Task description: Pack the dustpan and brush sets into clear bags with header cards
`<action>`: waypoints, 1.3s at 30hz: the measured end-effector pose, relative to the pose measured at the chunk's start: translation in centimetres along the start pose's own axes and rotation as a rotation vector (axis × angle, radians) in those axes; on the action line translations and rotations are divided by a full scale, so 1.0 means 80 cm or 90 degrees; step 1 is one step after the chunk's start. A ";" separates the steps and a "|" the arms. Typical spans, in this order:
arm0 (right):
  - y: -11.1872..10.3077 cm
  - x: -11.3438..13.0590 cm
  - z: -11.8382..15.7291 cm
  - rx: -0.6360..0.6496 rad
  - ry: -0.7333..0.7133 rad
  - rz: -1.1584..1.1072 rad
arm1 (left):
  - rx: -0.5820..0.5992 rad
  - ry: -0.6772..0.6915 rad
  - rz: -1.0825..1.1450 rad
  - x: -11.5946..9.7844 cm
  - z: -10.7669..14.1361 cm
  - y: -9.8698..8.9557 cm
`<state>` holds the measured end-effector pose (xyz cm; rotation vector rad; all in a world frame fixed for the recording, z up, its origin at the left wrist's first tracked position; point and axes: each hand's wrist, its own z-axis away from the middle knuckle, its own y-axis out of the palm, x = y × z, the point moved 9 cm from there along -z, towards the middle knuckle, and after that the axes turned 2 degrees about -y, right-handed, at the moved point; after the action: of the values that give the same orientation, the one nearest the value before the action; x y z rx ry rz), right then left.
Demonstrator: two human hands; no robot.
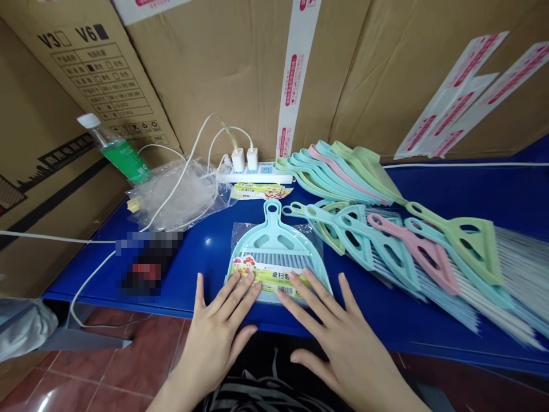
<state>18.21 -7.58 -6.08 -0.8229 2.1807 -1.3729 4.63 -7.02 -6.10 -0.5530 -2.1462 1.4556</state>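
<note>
A light-blue dustpan and brush set (274, 236) lies flat in a clear bag near the table's front edge, its handle pointing away from me. The grey bristles (278, 260) show inside the pan, above a printed label card (274, 276). My left hand (221, 317) rests its outstretched fingertips on the label's left side. On the right side, my right hand (334, 329) lies with fingers spread over the label and the pan's lower edge. Neither hand grips anything.
Loose brushes (394, 249) fan out at right, with stacked dustpans (338, 171) behind. Label cards (261, 191) lie before a power strip (266, 171). Clear bags (175, 194), a bottle (122, 154) and white cables (180, 166) occupy the left. Cardboard boxes (231, 68) stand behind.
</note>
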 end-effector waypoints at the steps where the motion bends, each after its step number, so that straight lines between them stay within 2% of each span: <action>1: 0.000 0.000 0.001 -0.005 -0.006 0.010 | -0.005 0.004 -0.003 0.000 -0.001 -0.001; 7: 0.000 0.001 0.003 -0.012 -0.018 0.057 | -0.037 0.024 -0.021 -0.002 -0.008 -0.010; 16: 0.001 -0.003 0.002 0.021 -0.013 0.022 | -0.022 0.033 -0.028 -0.002 -0.010 -0.010; 22: -0.005 -0.004 0.000 0.005 -0.032 0.030 | -0.018 0.030 -0.014 -0.001 -0.005 -0.005; 25: -0.009 -0.009 0.005 -0.025 -0.006 0.061 | -0.032 0.016 -0.006 -0.001 -0.003 -0.007; 28: -0.014 -0.017 0.017 -0.038 0.027 0.087 | -0.046 0.015 0.002 -0.004 -0.006 -0.017; 33: -0.022 -0.026 0.044 -0.023 0.047 0.091 | -0.100 0.034 0.043 -0.013 -0.008 -0.047; 36: -0.027 -0.031 0.054 -0.027 0.065 0.082 | -0.114 0.051 0.074 -0.019 -0.001 -0.050; 39: -0.031 -0.033 0.057 -0.038 0.081 0.033 | -0.176 0.057 0.125 -0.020 0.010 -0.052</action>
<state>23.66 -9.59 -5.63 -0.7129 2.3324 -1.3749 5.21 -10.00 -2.74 -0.9327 -2.2884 1.2094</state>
